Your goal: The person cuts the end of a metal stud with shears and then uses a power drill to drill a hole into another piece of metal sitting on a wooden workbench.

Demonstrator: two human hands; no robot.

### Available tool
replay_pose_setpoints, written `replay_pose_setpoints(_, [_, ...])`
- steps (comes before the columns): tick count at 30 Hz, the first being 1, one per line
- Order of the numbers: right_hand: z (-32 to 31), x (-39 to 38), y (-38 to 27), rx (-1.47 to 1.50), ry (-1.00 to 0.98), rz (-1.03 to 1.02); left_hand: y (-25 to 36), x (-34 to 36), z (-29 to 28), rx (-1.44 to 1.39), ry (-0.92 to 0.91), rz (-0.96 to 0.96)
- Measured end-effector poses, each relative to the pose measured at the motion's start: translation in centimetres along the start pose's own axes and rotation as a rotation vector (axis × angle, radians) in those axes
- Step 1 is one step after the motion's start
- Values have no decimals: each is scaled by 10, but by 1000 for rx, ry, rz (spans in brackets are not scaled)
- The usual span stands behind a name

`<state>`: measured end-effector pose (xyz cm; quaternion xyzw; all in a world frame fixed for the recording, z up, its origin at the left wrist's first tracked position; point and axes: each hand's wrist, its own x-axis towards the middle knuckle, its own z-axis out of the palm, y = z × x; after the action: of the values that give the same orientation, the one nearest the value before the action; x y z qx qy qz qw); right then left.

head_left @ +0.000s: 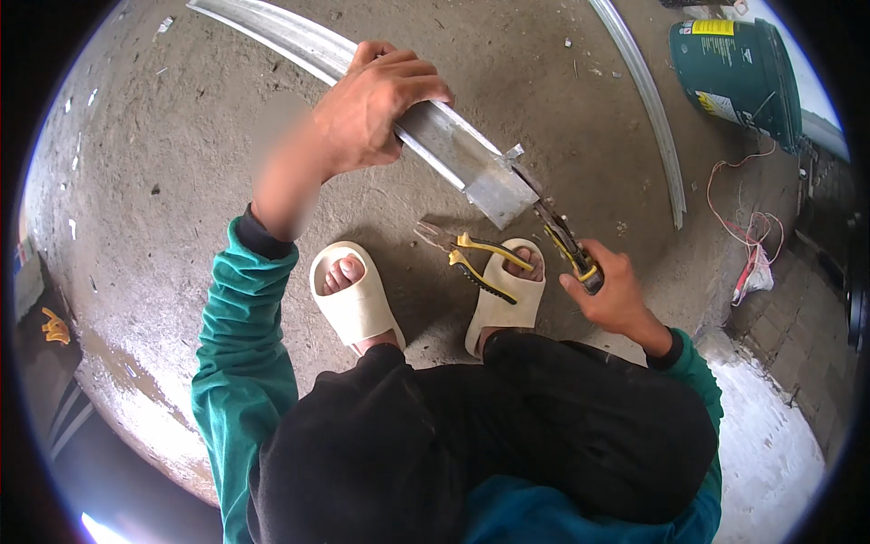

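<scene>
My left hand (pixel 373 107) is wrapped round a long U-shaped metal channel (pixel 449 140), which runs from the far left toward the middle. Its near end has a bent-out flap (pixel 503 195) and a small curled tab (pixel 515 152). My right hand (pixel 612 288) is closed round the yellow-and-black handles of metal snips (pixel 562 234). The snips' blades meet the channel's cut end on its right side. Between my feet, pliers with yellow-and-black handles (pixel 467 258) lie with their jaws spread, one handle across my right slipper (pixel 509 313).
A second long metal channel (pixel 648 91) lies on the concrete floor to the right. At the far right is a dark green bucket (pixel 739 77); a thin pinkish cord (pixel 725 186) trails below it to a red-and-white item (pixel 752 275). Metal scraps dot the floor. My left slipper (pixel 358 308) is close by.
</scene>
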<state>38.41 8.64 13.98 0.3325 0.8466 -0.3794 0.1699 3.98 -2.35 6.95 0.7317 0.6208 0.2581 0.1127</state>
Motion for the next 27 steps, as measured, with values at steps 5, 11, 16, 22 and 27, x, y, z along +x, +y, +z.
replay_pose_setpoints(5, [3, 3, 9, 43, 58, -91, -2, -1, 4, 26, 25, 15])
replay_pose_setpoints(11, [4, 2, 10, 55, 84, -98, -3, 0, 3, -7, 23, 6])
replay_pose_setpoints(16, [-2, 3, 1, -80, 121, -156, -4, -1, 4, -13, 42, 14])
replay_pose_setpoints(22, [1, 0, 3, -28, 214, -157, -4, 1, 5, 27, 50, 14])
replay_pose_setpoints(27, [-1, -3, -6, -46, 187, -28, -4, 3, 4, 24, 51, 19])
